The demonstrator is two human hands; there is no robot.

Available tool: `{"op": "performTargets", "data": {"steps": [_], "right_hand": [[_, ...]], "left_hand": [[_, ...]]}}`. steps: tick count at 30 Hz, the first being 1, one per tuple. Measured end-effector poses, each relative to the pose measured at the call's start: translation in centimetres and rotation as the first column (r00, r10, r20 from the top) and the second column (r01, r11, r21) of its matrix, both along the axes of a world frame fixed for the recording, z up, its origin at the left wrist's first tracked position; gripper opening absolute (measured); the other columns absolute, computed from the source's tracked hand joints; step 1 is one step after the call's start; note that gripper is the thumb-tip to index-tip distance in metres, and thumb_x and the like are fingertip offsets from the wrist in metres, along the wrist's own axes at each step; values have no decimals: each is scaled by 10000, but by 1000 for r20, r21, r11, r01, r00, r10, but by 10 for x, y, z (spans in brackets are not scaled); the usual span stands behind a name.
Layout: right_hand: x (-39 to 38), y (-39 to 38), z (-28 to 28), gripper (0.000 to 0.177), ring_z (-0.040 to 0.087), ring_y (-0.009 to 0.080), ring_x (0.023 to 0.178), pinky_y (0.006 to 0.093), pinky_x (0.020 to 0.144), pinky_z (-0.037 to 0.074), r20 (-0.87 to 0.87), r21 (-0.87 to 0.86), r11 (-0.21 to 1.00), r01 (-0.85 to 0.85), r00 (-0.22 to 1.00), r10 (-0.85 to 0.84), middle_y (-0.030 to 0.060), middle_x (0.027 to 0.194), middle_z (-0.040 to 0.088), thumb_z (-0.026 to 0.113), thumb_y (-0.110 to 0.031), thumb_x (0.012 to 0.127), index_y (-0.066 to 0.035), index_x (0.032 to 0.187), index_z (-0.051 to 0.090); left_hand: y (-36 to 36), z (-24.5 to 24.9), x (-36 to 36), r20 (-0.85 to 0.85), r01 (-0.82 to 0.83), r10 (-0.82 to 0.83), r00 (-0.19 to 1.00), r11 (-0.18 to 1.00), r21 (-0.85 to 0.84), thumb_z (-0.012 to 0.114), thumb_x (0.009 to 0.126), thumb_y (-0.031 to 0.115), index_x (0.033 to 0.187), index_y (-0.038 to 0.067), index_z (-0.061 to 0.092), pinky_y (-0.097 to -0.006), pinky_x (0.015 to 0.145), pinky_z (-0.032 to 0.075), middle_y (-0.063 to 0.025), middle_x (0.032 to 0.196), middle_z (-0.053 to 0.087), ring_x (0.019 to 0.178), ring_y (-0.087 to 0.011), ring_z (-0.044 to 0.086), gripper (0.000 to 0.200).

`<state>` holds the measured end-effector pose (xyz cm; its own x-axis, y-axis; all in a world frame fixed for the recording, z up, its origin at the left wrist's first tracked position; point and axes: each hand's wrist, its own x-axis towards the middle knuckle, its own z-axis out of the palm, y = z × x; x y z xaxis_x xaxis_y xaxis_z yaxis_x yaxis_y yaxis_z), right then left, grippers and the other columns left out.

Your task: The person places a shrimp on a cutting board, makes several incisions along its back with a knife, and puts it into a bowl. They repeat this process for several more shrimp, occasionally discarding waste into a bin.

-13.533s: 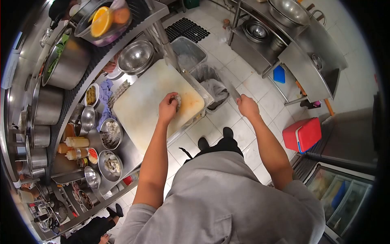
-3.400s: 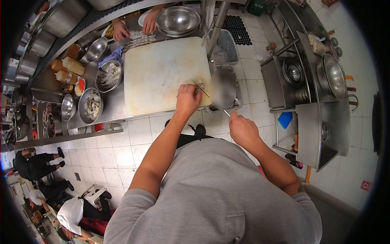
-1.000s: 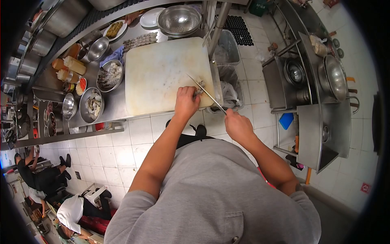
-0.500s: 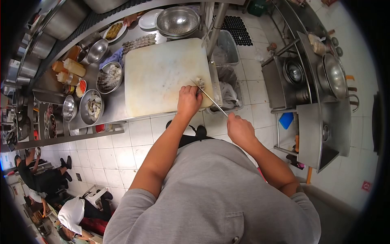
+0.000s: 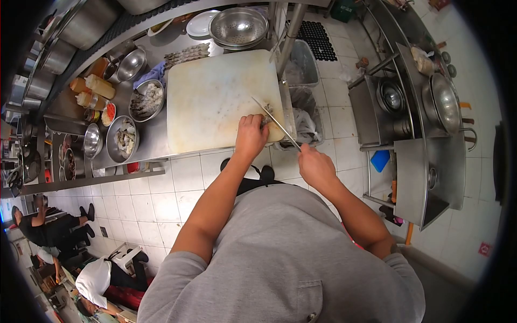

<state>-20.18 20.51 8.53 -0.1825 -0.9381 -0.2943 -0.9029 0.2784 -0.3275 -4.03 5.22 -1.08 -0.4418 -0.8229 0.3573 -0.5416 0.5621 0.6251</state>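
My right hand is closed around the handle of a knife. Its thin blade slants up and left over the right side of a white cutting board. My left hand rests on the board left of the blade, fingers bent down on a small grey piece that looks like a shrimp. Fingers and blade partly hide it. Small greyish scraps lie just beyond the blade. Left of the board, one metal bowl holds grey and peeled shrimp, and another bowl holds more pale pieces.
A row of grey shrimp lies behind the board, near a colander and a white plate. Squeeze bottles stand at left. Bins are right of the counter. Other people are at lower left.
The blade has shifted slightly up and left, and the grey piece by my left fingers shows more. At the back, another person's hand has gone from view and the food plate has moved away.
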Motion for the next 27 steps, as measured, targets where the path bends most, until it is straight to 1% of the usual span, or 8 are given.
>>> {"op": "performTargets", "data": {"steps": [4, 8, 11, 13, 16, 20, 25, 27], "right_hand": [[2, 8, 10, 178, 697, 470, 791, 571, 713, 548, -21, 58, 998, 6, 1000, -4, 281, 905, 681, 477, -136, 994, 29, 1016, 539], [1, 13, 8, 172, 699, 468, 791, 564, 707, 554, -32, 69, 998, -10, 999, 12, 280, 904, 681, 472, -130, 995, 27, 1018, 539], [1, 13, 0, 184, 680, 476, 774, 576, 705, 531, -10, 50, 999, 16, 1000, -16, 270, 887, 673, 501, -168, 1008, 14, 997, 513], [0, 12, -5, 144, 702, 464, 792, 552, 696, 557, -31, 31, 999, -25, 999, 26, 280, 892, 681, 474, -84, 952, 28, 1021, 533], [3, 6, -5, 141, 702, 464, 795, 556, 698, 555, -19, 14, 1000, -18, 1000, 18, 278, 888, 681, 476, -69, 933, 29, 1018, 532], [4, -1, -9, 148, 700, 464, 797, 560, 704, 552, -27, 31, 999, -24, 999, 25, 276, 891, 684, 472, -95, 958, 28, 1014, 534], [4, -1, 5, 185, 699, 465, 794, 561, 716, 553, 0, 35, 999, -2, 1000, 2, 277, 912, 686, 472, -147, 1002, 24, 1020, 540], [3, 4, 9, 182, 699, 463, 788, 559, 711, 555, -12, 39, 999, -13, 1000, 13, 277, 908, 684, 476, -144, 999, 25, 1018, 540]], "left_hand": [[-2, -1, -6, 25, -10, 9, 1000, 1000, 26, 703, 819, 108, 958, -5, 669, -474, 876, 487, -189, 934, 661, 938, -381, 596, 182], [-3, -3, -10, 40, -33, 32, 999, 999, 8, 717, 814, 109, 946, 4, 682, -468, 847, 505, -176, 927, 674, 927, -380, 608, 172], [-4, -5, -10, 32, -30, 30, 999, 1000, -5, 715, 814, 106, 941, 3, 684, -469, 841, 505, -174, 920, 673, 915, -377, 610, 166], [-4, -5, -10, 26, -28, 28, 999, 1000, -11, 714, 815, 104, 938, 3, 685, -469, 838, 505, -173, 916, 672, 910, -376, 610, 162], [-4, -4, -9, 10, -13, 14, 1000, 1000, -8, 687, 816, 94, 961, -3, 685, -475, 857, 495, -188, 908, 662, 903, -380, 605, 175], [-3, -1, -9, 11, -13, 13, 1000, 1000, -6, 693, 811, 94, 957, -1, 683, -476, 857, 494, -187, 910, 660, 904, -380, 601, 175], [2, 3, -4, -12, -26, 26, 1000, 1000, -1, 699, 807, 98, 947, 2, 668, -476, 860, 492, -187, 914, 651, 914, -378, 596, 173], [3, 4, -2, 37, -21, 20, 999, 1000, 14, 700, 807, 101, 942, 4, 659, -474, 864, 491, -186, 918, 647, 919, -376, 594, 171]]}}
